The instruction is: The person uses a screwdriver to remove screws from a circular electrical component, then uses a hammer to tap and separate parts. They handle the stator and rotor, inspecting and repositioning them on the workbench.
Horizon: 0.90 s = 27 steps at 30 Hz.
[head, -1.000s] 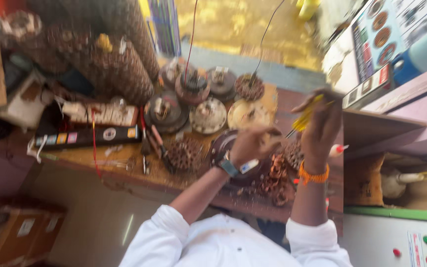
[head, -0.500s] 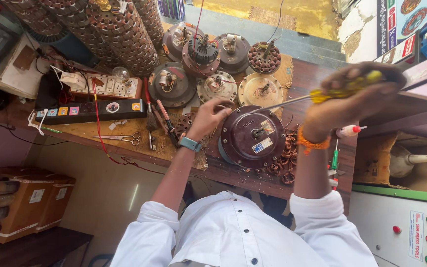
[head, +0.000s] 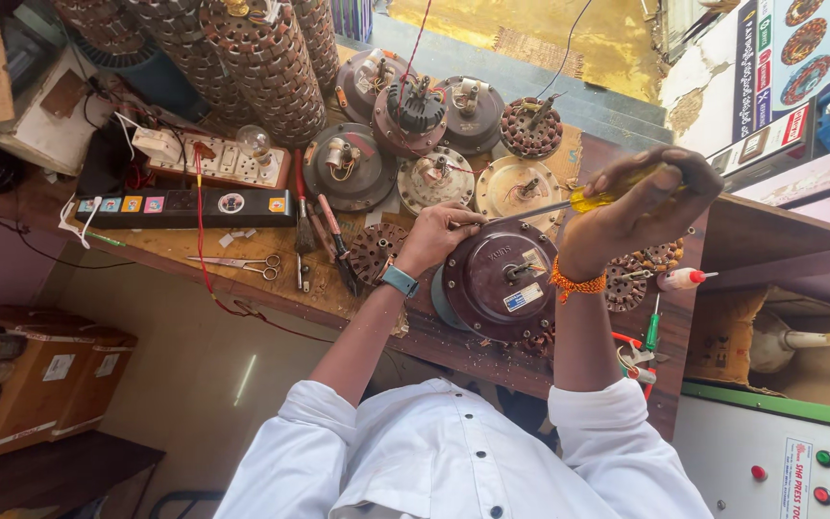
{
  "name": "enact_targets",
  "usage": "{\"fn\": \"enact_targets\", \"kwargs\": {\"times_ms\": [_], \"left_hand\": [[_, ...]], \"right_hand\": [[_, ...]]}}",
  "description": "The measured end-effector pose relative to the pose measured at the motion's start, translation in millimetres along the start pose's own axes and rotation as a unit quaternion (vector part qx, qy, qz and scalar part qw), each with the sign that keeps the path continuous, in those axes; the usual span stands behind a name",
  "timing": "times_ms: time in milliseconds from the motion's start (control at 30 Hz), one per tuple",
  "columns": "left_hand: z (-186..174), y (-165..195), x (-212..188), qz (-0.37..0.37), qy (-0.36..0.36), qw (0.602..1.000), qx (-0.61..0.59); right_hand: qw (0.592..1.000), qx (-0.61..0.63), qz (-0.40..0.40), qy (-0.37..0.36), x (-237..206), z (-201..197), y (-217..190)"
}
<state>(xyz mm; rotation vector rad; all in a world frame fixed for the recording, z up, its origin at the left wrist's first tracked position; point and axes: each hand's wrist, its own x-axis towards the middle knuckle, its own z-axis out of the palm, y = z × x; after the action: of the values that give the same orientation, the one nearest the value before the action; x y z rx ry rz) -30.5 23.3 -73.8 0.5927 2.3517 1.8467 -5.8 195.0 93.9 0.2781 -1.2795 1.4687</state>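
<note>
A round dark-brown fan motor housing (head: 501, 279) lies on the wooden bench (head: 242, 245) in front of me. My left hand (head: 439, 235), with a teal watch on its wrist, rests its fingers on the housing's upper left edge. My right hand (head: 636, 207), an orange thread around the wrist, grips a yellow-handled screwdriver (head: 593, 200). The shaft points left, and its tip meets the housing's top rim close to my left fingers. A copper-wound stator (head: 377, 252) sits just left of my left wrist.
Several opened fan motors (head: 415, 115) crowd the bench behind the housing, with stacked stators (head: 261, 58) at the far left. A black power strip (head: 180, 205), switchboard (head: 218, 163), scissors (head: 242, 262), pliers (head: 333, 240), green tester (head: 653, 327) and white bottle (head: 684, 279) lie around.
The view has steadied and tipped down onto the bench. My right hand has lowered the screwdriver from beside my left hand to the housing's rim, and my left hand has settled on the housing.
</note>
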Motion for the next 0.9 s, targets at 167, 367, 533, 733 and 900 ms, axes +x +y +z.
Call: {"fn": "enact_targets", "kwargs": {"times_ms": [167,367,533,733,900], "left_hand": [[-1,1,0,0.003,0.006,1.000,0.008],[-4,1,1,0.001,-0.006,1.000,0.018],[-9,2,4,0.019,-0.016,0.999,0.021],[22,48,-33,0.143,0.211,0.966,0.027],[81,95,-72,0.076,0.142,0.987,-0.009]], "right_hand": [[0.996,0.077,0.034,0.018,-3,-2,1],[0.999,0.040,0.017,-0.016,-5,0,1],[0.994,0.055,0.048,-0.078,-4,4,-4],[0.965,-0.008,0.093,-0.246,6,29,-12],[0.970,-0.012,0.084,-0.228,12,52,-19]]}}
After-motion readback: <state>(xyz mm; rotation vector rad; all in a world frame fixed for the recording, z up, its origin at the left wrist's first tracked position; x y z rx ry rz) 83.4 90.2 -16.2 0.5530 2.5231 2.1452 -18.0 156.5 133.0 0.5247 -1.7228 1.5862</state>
